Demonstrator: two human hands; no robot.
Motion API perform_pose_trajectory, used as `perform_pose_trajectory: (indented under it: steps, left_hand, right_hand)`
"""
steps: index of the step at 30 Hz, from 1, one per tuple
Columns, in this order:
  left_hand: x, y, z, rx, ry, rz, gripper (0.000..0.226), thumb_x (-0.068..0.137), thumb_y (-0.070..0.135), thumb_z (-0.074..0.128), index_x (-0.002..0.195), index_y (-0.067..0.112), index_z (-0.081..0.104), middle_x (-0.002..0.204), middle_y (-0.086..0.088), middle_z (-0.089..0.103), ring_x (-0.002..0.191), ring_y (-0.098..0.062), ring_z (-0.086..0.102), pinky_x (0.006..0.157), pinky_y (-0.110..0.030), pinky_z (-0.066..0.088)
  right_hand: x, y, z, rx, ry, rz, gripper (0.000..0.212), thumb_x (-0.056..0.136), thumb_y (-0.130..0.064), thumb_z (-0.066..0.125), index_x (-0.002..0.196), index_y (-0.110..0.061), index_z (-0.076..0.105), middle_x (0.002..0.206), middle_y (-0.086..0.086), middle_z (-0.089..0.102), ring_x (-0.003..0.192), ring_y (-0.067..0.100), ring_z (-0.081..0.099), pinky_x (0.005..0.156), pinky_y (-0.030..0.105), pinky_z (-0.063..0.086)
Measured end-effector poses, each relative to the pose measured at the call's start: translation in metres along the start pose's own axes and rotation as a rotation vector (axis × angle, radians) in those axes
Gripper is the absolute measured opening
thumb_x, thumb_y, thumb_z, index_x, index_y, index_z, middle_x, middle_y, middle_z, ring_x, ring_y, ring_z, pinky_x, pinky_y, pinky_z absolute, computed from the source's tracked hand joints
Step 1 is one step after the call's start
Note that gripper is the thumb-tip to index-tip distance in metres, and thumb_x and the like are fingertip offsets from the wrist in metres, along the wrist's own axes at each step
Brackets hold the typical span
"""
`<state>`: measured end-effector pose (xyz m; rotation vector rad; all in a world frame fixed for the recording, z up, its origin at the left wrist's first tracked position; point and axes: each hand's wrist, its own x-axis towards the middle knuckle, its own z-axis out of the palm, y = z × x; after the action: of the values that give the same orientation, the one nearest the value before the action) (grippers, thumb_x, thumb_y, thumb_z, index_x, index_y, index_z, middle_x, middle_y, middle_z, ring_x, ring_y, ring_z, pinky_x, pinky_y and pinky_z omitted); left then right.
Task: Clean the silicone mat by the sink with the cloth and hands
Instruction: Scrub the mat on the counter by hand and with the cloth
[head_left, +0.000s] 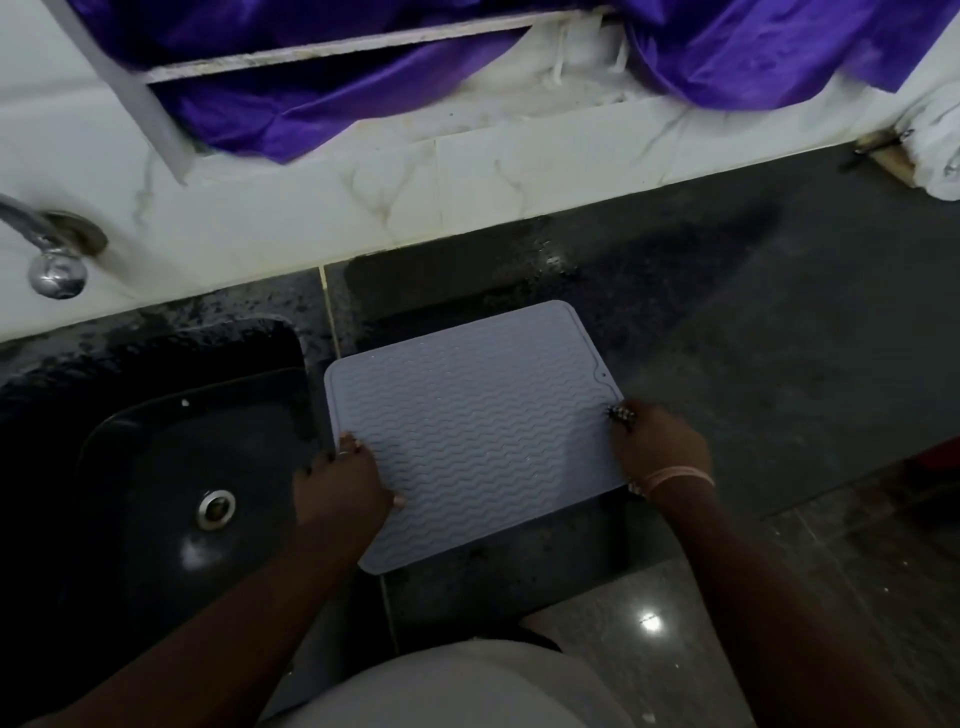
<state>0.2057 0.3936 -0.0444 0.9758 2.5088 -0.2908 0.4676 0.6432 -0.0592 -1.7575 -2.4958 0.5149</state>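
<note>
Left hand (340, 486) clamped on the left edge of the silicone mat (475, 431), fingers curled over the rim, thumb pressed flat on the ribbed top. Right hand (657, 447) pinching the right edge, fingertips closed on the rim just below a small notch with a hole; pale pink band (678, 475) around that wrist. Both grips narrow, closed on the mat.

Mat pale lavender-grey, rectangular with rounded corners, raised border, surface covered in rows of fine wavy ridges. Lying flat on the dark speckled stone countertop (753, 322), slightly skewed, near corner jutting past the counter's front edge. Counter glossy and wet-looking behind the mat.

Just beside the mat's left edge, a black sink (130, 467), smooth and shiny, rounded-rectangular basin with a round metal drain (217, 508). Above the sink, a chrome tap (52, 260) coming out of the white marble-veined tiled wall (415, 182). Higher up, crumpled shiny purple fabric (322, 109) draped over a white ledge. At far right, a rolled white cloth (940, 150) against the wall, well apart from the mat. Polished floor tiles (727, 597) below, with a bright light reflection.
</note>
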Motion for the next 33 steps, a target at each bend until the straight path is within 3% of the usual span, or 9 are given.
perform_pose_trajectory:
  steps: [3,7,13,16,20,24,28,30,33]
  left_hand:
    - [-0.009,-0.004,0.010,-0.051,0.100,0.005,0.084,0.084,0.066,0.061,0.149,0.021,0.033,0.164,0.001,0.021,0.141,-0.035,0.031,0.108,-0.054,0.034]
    - [-0.018,-0.002,0.026,-0.171,0.083,-0.040,0.075,0.094,0.055,0.053,0.156,0.024,0.023,0.167,0.003,0.011,0.150,-0.035,0.016,0.114,-0.056,0.026]
    - [-0.034,-0.024,0.037,-0.120,0.094,0.018,0.067,0.095,0.043,0.055,0.155,0.033,0.025,0.166,0.015,0.011,0.150,-0.029,0.020,0.112,-0.052,0.031]
    - [-0.033,-0.041,0.032,-0.113,0.056,0.071,0.068,0.095,0.039,0.056,0.155,0.036,0.024,0.165,0.017,0.009,0.150,-0.028,0.021,0.113,-0.050,0.029]
    - [-0.030,-0.049,0.030,-0.135,0.079,0.092,0.067,0.091,0.037,0.059,0.153,0.034,0.032,0.164,0.013,0.019,0.142,-0.026,0.036,0.109,-0.044,0.035]
    - [-0.026,-0.052,0.025,-0.049,0.112,0.132,0.065,0.089,0.047,0.059,0.149,0.035,0.038,0.161,0.009,0.032,0.137,-0.025,0.043,0.109,-0.042,0.033]
    - [-0.027,-0.052,0.010,0.031,0.152,0.143,0.058,0.088,0.050,0.060,0.142,0.032,0.046,0.137,0.002,0.058,0.124,-0.028,0.054,0.102,-0.040,0.036]
    - [-0.029,-0.054,0.011,0.043,0.176,0.172,0.054,0.092,0.041,0.054,0.145,0.032,0.043,0.140,0.003,0.057,0.122,-0.029,0.054,0.101,-0.040,0.037]
    - [-0.028,-0.062,0.017,0.016,0.167,0.188,0.054,0.095,0.036,0.047,0.148,0.037,0.039,0.157,0.009,0.038,0.128,-0.027,0.051,0.105,-0.041,0.033]
  right_hand:
    - [-0.006,0.000,0.016,0.012,0.027,-0.046,0.031,0.094,-0.042,0.048,0.108,-0.020,0.064,0.102,0.015,0.070,0.092,0.037,0.067,0.078,0.041,0.052]
    - [0.000,0.003,0.013,0.039,-0.017,-0.038,0.032,0.094,-0.040,0.046,0.106,-0.019,0.066,0.103,0.015,0.070,0.093,0.036,0.067,0.079,0.039,0.052]
    - [-0.011,-0.002,0.012,0.214,-0.039,0.140,0.042,0.088,-0.048,0.045,0.103,-0.015,0.067,0.103,0.016,0.070,0.093,0.037,0.067,0.082,0.040,0.052]
    - [-0.038,-0.012,0.022,0.255,0.008,0.158,0.036,0.089,-0.043,0.048,0.098,-0.014,0.066,0.100,0.015,0.070,0.090,0.035,0.067,0.080,0.039,0.053]
    - [-0.067,-0.046,0.034,0.191,-0.021,-0.060,0.024,0.093,-0.033,0.052,0.089,-0.015,0.067,0.090,0.010,0.071,0.084,0.030,0.067,0.070,0.034,0.050]
    - [-0.099,-0.102,0.056,0.242,-0.131,-0.156,0.022,0.092,-0.033,0.052,0.084,-0.016,0.064,0.084,0.007,0.068,0.081,0.027,0.064,0.064,0.028,0.040]
    - [-0.147,-0.166,0.090,0.262,-0.234,-0.286,0.030,0.087,-0.046,0.050,0.097,-0.020,0.064,0.091,0.007,0.067,0.086,0.027,0.065,0.069,0.033,0.049]
    - [-0.168,-0.194,0.102,0.254,-0.294,-0.390,0.032,0.087,-0.049,0.049,0.103,-0.024,0.063,0.096,0.006,0.065,0.088,0.026,0.064,0.070,0.035,0.050]
    - [-0.181,-0.211,0.108,0.230,-0.278,-0.480,0.028,0.090,-0.045,0.050,0.108,-0.027,0.061,0.100,0.005,0.064,0.089,0.026,0.065,0.069,0.035,0.049]
